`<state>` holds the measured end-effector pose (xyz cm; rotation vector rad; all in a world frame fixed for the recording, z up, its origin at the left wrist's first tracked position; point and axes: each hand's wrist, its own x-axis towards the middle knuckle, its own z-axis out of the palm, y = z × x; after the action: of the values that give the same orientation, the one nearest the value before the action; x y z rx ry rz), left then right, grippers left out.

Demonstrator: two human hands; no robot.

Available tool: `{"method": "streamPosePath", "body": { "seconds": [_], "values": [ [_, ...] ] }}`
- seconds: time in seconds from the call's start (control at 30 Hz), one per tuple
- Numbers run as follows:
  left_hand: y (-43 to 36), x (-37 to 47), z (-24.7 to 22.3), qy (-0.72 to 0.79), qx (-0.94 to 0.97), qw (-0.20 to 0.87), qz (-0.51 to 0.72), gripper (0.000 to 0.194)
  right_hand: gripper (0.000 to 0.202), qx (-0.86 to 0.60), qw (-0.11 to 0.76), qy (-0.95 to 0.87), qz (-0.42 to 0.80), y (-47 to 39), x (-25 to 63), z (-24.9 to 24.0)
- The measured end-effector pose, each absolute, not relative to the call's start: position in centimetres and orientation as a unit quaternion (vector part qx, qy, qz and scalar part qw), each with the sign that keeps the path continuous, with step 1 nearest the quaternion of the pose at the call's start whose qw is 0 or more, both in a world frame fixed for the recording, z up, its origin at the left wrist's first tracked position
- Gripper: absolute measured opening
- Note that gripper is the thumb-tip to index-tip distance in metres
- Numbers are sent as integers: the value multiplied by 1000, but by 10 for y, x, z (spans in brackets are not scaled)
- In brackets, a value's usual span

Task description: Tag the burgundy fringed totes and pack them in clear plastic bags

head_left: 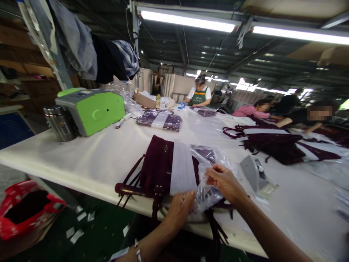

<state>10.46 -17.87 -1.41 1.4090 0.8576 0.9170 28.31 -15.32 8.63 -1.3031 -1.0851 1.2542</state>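
A dark maroon handbag [156, 165] lies flat at the table's near edge, its strap and tassels hanging over. A white paper band [183, 169] wraps its middle. A clear plastic bag [208, 189] covers the handbag's right end and bunches up between my hands. My right hand [225, 180] pinches the plastic between thumb and fingers, above the handbag. My left hand [181, 205] is closed on the plastic's near edge, low beside the paper band; its fingertips are partly hidden.
A green and grey machine [99, 111] and a steel flask [59, 123] stand at the left. Behind lies a wrapped maroon bag [159, 120]. A grey tape dispenser [257, 176] sits right, near piled maroon bags [275, 142]. Co-workers stand across the table. A red bag [24, 207] is on the floor.
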Motion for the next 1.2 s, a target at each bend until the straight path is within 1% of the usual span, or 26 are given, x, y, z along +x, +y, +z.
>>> {"method": "streamPosePath", "body": {
  "seconds": [0.03,0.1,0.13,0.17,0.27,0.33,0.4,0.5,0.6,0.7,0.77,0.9,1.0,1.1,1.2],
  "values": [
    [-180,105,-14,374,605,580,396,63,51,-523,505,-430,536,-154,283,85],
    [-182,104,-9,388,615,553,407,45,53,-510,508,-421,552,-157,281,85],
    [-182,104,-5,396,615,541,414,35,51,-515,502,-433,544,-158,280,85],
    [-181,103,1,398,616,534,422,31,48,-525,493,-455,524,-160,278,85],
    [-170,104,18,341,618,563,429,46,31,-561,435,-560,427,-164,271,84],
    [-158,106,24,313,607,585,437,46,22,-572,383,-629,361,-167,263,81],
    [-148,109,24,319,589,593,446,44,21,-580,337,-669,321,-169,257,77],
    [-139,106,21,330,586,596,439,43,26,-590,294,-680,322,-171,259,75],
    [-138,94,22,352,584,606,409,45,28,-596,268,-666,359,-171,275,79],
    [-136,81,22,375,583,583,423,46,27,-602,231,-650,402,-172,294,82],
    [-136,79,21,382,575,593,414,49,28,-597,233,-641,422,-173,299,82],
    [-142,93,17,348,576,659,335,56,35,-544,270,-630,485,-179,289,79],
    [-149,102,18,318,558,682,351,51,37,-511,289,-627,511,-183,281,77],
    [-150,100,21,306,530,697,373,48,38,-532,300,-620,493,-186,285,79],
    [-149,92,24,312,527,684,397,45,42,-562,303,-608,472,-187,292,81]
  ]
}}
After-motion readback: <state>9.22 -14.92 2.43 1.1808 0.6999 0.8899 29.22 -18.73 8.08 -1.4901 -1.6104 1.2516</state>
